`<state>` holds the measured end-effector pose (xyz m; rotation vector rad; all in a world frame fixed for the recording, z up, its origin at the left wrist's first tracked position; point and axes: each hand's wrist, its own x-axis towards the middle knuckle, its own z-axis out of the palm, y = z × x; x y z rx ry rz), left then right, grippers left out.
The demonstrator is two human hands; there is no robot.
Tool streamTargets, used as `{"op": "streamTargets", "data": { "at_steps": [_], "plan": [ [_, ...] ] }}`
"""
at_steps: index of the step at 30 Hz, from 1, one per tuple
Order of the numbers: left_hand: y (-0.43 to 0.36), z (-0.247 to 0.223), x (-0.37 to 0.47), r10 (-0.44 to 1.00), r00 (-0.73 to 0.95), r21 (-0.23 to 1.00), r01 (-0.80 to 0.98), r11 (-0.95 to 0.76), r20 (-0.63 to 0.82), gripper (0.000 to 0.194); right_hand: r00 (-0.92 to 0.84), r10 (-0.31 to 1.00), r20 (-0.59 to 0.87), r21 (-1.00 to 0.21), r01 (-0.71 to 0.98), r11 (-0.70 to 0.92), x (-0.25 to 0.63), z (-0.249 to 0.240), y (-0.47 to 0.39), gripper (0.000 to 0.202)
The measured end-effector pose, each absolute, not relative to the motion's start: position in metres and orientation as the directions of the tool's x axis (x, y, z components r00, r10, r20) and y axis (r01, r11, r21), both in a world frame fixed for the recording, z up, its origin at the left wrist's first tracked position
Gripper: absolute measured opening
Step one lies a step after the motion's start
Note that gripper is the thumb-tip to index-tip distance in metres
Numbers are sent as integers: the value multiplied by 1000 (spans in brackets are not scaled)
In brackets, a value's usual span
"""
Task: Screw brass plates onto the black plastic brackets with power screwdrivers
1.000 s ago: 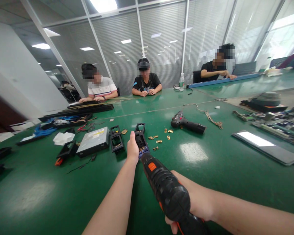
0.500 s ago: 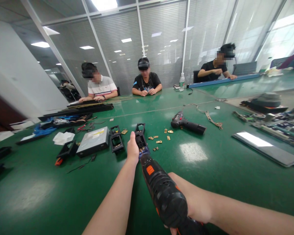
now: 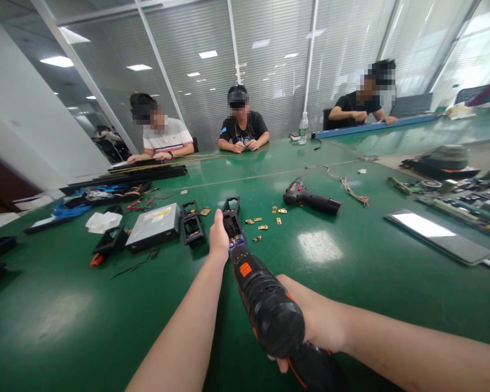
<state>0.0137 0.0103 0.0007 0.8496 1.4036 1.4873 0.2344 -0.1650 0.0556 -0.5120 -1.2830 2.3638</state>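
My right hand [image 3: 306,316] is wrapped round the handle of a black and orange cordless drill [image 3: 265,299]. The drill's nose points away from me, at the near end of a black plastic frame [image 3: 231,222] with a blue part and brass-coloured pieces in it. Against the left side of that frame rests my left hand [image 3: 219,235], thumb up and fingers mostly hidden, gripping it. The drill's bit is out of sight behind its body. Small brass plates [image 3: 263,227] and a few screws [image 3: 257,238] lie just right of the frame.
A second cordless drill [image 3: 310,198] lies beyond the brass plates. Left of my hands are more black frames [image 3: 193,230] and a silver disc drive [image 3: 155,226]. A grey tablet-like slab [image 3: 441,237] and circuit boards [image 3: 469,209] lie right. Three people sit across the green table [image 3: 351,305].
The view has tilted slightly, so the table items sit a little higher in the picture. Both hands keep their hold, and the drill stays at the frame's near end.
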Motion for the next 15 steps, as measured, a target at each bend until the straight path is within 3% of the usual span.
{"op": "streamTargets", "data": {
  "at_steps": [9, 15],
  "plan": [
    [5, 8, 19, 929, -346, 974, -221, 53, -129, 82, -847, 488, -208, -859, -80, -505, 223, 52, -157, 63],
    [6, 8, 17, 931, -338, 975, -210, 65, -135, 82, -857, 487, -166, -858, -118, -500, 227, 47, -160, 56]
  ]
}}
